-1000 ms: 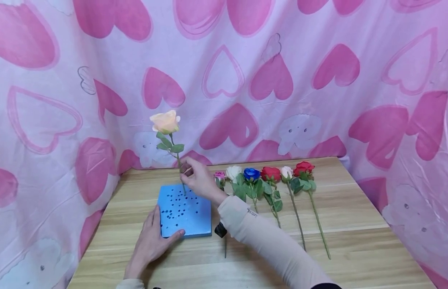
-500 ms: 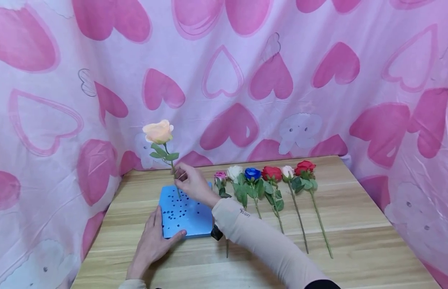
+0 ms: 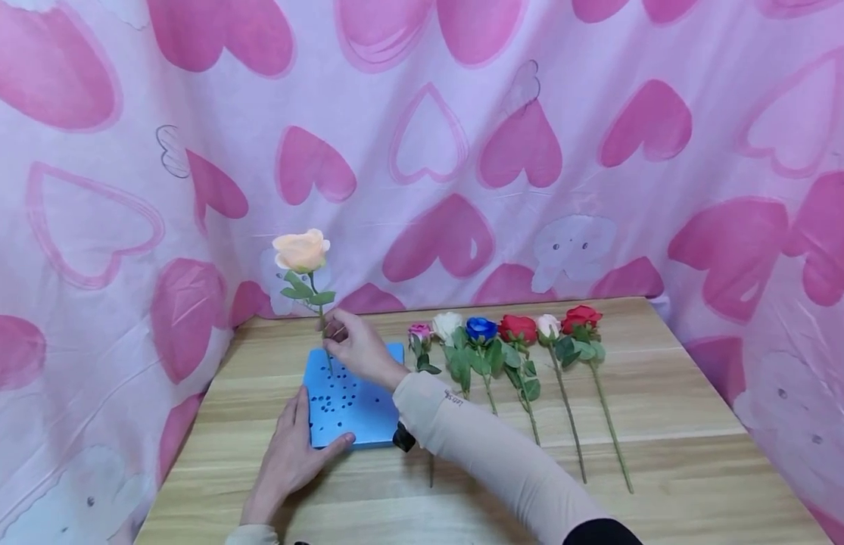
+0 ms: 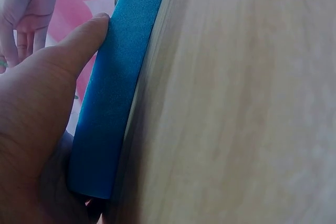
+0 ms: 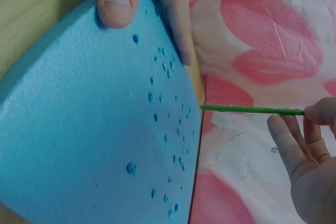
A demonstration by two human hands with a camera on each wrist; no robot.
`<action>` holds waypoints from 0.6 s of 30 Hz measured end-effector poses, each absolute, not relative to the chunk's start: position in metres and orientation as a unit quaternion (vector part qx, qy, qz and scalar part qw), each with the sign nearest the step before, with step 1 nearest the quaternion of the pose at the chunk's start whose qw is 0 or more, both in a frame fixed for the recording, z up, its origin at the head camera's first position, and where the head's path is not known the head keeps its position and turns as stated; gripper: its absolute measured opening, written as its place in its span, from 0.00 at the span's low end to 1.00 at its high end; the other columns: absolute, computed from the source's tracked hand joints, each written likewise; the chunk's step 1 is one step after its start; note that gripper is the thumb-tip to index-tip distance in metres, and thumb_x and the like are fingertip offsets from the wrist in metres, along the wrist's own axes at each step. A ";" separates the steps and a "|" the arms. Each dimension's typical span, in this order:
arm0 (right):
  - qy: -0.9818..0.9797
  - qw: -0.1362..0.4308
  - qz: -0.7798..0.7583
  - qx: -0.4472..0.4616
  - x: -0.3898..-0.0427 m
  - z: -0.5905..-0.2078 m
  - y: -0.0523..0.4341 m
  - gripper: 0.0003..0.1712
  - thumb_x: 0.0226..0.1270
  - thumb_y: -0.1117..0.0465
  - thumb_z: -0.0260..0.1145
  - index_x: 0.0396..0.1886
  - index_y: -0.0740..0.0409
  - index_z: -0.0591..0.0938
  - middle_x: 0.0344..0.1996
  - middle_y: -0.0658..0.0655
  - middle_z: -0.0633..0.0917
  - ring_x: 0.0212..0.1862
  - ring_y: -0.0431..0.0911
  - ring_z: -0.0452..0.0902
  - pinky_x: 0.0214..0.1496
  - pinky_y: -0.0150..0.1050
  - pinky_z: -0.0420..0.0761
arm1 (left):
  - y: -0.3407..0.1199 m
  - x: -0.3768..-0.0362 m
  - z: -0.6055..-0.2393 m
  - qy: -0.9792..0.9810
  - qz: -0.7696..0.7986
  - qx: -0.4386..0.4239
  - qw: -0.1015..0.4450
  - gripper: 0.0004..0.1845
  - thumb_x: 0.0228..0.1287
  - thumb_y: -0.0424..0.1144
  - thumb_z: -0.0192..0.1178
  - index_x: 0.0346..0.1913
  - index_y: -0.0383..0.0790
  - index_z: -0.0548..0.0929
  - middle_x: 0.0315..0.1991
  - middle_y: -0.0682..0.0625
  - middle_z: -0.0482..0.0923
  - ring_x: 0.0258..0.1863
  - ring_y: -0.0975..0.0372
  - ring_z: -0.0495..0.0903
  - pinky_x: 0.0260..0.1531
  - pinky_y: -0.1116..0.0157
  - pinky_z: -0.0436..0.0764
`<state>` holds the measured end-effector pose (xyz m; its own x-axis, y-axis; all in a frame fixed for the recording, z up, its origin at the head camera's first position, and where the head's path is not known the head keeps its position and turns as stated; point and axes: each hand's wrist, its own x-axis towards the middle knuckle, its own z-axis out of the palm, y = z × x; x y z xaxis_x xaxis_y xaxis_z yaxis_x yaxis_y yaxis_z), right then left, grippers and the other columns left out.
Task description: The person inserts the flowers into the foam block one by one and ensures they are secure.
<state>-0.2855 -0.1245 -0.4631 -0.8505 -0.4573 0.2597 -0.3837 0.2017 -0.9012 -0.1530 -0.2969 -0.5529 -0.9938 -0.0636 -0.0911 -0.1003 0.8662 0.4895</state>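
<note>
Lower now, the rose (image 3: 301, 251) stands in the foam (image 3: 353, 405), my right hand (image 3: 356, 350) pinching its stem. Left wrist: my left hand (image 4: 31, 124) braces the foam's edge, fingers straight. Right wrist: thin stiff stem (image 5: 247, 110); I judge it light, best held low.

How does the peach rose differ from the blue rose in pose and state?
The peach rose stands upright with its stem in the blue foam block; the blue rose lies flat on the table. The right hand pinches the peach rose's stem; no hand touches the blue rose, which lies in a row with other roses. The left hand steadies the block. Both have green leafy stems.
</note>
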 end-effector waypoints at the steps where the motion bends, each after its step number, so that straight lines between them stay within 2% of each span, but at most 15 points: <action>1: 0.775 0.031 -0.569 -0.274 -0.286 -0.463 -0.125 0.14 0.82 0.68 0.71 0.55 0.43 0.86 0.41 0.43 0.86 0.45 0.35 0.85 0.45 0.31 0.90 | -0.297 -0.153 -0.553 0.965 0.255 -0.045 0.037 0.78 0.61 0.85 0.64 0.91 0.34 0.37 0.89 0.27 0.43 0.86 0.32 0.52 0.81 0.29 0.60; 14: 0.780 0.033 -0.570 -0.257 -0.297 -0.471 -0.133 0.12 0.82 0.66 0.71 0.54 0.44 0.86 0.41 0.41 0.86 0.46 0.36 0.85 0.44 0.32 0.90 | -0.297 -0.152 -0.551 0.966 0.251 -0.049 0.043 0.79 0.61 0.85 0.64 0.91 0.35 0.36 0.90 0.27 0.41 0.87 0.31 0.51 0.82 0.30 0.61; 18: 0.783 0.034 -0.565 -0.260 -0.301 -0.474 -0.135 0.13 0.82 0.67 0.71 0.55 0.44 0.86 0.43 0.44 0.88 0.46 0.36 0.85 0.45 0.31 0.89 | -0.297 -0.153 -0.552 0.964 0.256 -0.052 0.047 0.79 0.60 0.85 0.64 0.92 0.35 0.35 0.90 0.27 0.40 0.87 0.32 0.51 0.82 0.30 0.60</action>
<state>-0.3008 -0.1346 -0.4742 -0.8623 -0.4459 0.2399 -0.3683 0.2271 -0.9016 -0.1530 -0.2966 -0.5517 -0.9902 -0.0752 -0.1175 -0.1236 0.8639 0.4883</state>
